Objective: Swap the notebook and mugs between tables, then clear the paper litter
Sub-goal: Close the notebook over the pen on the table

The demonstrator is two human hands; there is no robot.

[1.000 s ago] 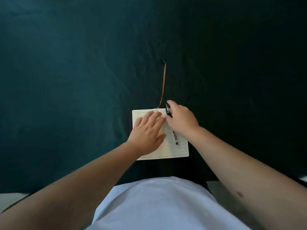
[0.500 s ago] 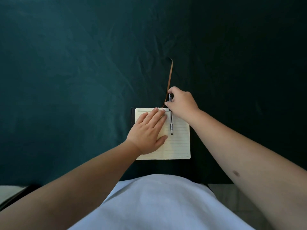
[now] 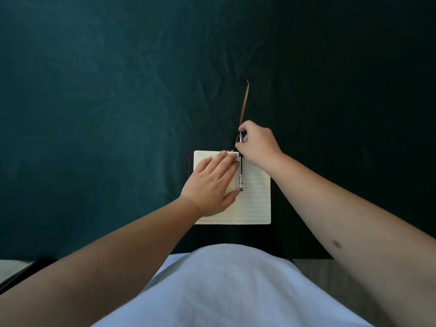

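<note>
In the head view, an open notebook (image 3: 252, 197) is seen lying flat on the dark green cloth of the worktop (image 3: 106, 114), at the near edge and just in front of the person; the left hand (image 3: 210, 185) is laid flat and spread on the left page, with nothing gripped; the right hand (image 3: 256, 143) is closed around the far end of a pen (image 3: 241, 175), which is laid along the centre fold; a brown ribbon bookmark (image 3: 244, 107) is stretched away over the cloth beyond the far edge.

The step in hand is judged to be the readying of the notebook for carrying; the pen should be lifted clear or tucked fully within the fold before the cover is shut, otherwise it may slide out; the ribbon is best drawn back inside; the left page should be kept pressed so that the book does not shift.

No mugs or paper litter are shown here.

A label is carried on the pen barrel, but it cannot be read; the ruled pages are seen to be blank.
</note>
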